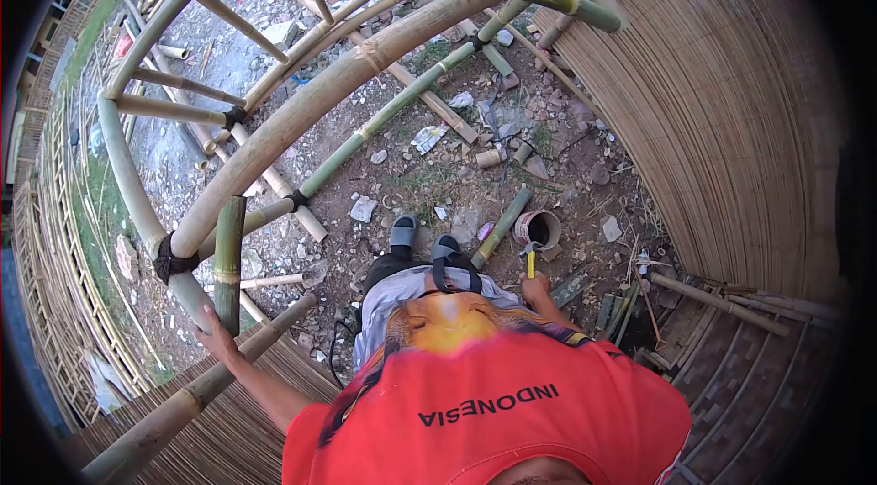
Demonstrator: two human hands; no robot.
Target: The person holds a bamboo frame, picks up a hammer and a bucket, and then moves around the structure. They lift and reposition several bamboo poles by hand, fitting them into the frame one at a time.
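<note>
A curved bamboo frame (320, 88) with black-wrapped joints fills the upper left. My left hand (217, 335) rests on the lower end of its outer pole (189, 300), beside a short upright green bamboo piece (228, 252); the fingers are partly hidden. In my right hand (536, 289) is a hammer (530, 261) with a yellow and black handle, held low near my right side. Just beyond the hammer head a round bucket (537, 229) with a dark inside stands on the ground.
A thick bamboo pole (183, 405) slants across the lower left. Woven bamboo sheeting (713, 101) covers the right side. Cut bamboo (502, 227), stones and scraps litter the ground around my feet. More bamboo lattice (68, 238) lies at the far left.
</note>
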